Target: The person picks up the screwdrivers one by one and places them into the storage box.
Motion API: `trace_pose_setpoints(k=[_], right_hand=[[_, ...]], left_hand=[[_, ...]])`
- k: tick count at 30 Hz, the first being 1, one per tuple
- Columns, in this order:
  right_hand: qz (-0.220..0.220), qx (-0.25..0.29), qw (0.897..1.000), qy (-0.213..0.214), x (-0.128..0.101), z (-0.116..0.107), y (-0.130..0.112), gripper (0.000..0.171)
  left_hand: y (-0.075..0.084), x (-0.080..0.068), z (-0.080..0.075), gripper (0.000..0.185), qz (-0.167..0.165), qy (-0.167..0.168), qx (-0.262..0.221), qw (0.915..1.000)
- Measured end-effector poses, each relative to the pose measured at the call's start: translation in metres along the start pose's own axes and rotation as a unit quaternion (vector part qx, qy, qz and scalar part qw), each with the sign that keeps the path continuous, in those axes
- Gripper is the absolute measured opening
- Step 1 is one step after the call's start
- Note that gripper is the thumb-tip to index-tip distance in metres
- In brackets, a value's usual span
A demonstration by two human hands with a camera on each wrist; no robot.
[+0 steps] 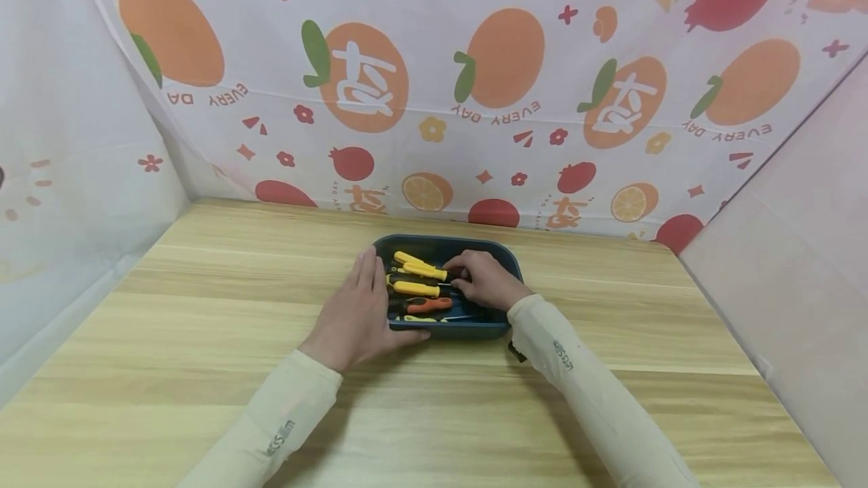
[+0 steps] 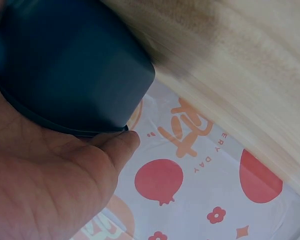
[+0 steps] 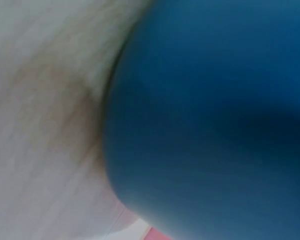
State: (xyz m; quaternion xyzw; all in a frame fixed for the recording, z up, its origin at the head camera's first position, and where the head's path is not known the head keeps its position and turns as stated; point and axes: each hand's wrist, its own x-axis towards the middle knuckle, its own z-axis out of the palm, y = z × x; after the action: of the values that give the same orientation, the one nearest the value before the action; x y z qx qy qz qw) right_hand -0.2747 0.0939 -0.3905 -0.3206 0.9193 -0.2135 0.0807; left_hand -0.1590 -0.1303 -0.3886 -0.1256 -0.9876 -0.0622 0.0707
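A dark blue bin on the wooden table holds several screwdrivers, side by side with handles to the left. My left hand rests along the bin's left side, fingers straight at the rim and thumb along the front wall. In the left wrist view the left hand lies against the bin's outer wall. Reaching in from the right, my right hand pinches a yellow-handled screwdriver just past its handle. Below it lie another yellow handle and an orange-and-black handle.
The bin wall fills most of the right wrist view. Behind the wooden table hangs a fruit-print cloth, close beyond the bin's far rim. Pale cloth walls stand at both sides.
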Motion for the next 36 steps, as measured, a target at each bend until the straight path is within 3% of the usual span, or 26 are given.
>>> trace_pose_setpoints(k=[9,19,27,32,36], right_hand=[[-0.003,-0.004,1.000,0.006,0.000,-0.008,-0.004,0.030],[0.007,-0.002,1.000,-0.002,0.000,-0.006,-0.001,0.026],[-0.009,0.007,1.000,-0.009,-0.003,-0.005,0.005,0.023],[-0.012,0.011,0.999,0.034,-0.006,-0.010,0.007,0.022],[-0.008,0.047,0.995,0.091,-0.011,-0.017,0.012,0.023]], left_hand=[[-0.006,-0.001,0.001,0.135,0.006,0.029,-0.022,0.9993],[-0.008,-0.002,0.002,0.134,0.005,0.019,-0.019,0.9996],[-0.004,0.000,0.003,0.133,0.014,0.021,-0.014,0.9996],[-0.004,0.002,0.003,0.133,0.013,0.021,-0.020,0.9995],[-0.010,0.000,0.003,0.132,0.008,0.003,-0.039,0.9992]])
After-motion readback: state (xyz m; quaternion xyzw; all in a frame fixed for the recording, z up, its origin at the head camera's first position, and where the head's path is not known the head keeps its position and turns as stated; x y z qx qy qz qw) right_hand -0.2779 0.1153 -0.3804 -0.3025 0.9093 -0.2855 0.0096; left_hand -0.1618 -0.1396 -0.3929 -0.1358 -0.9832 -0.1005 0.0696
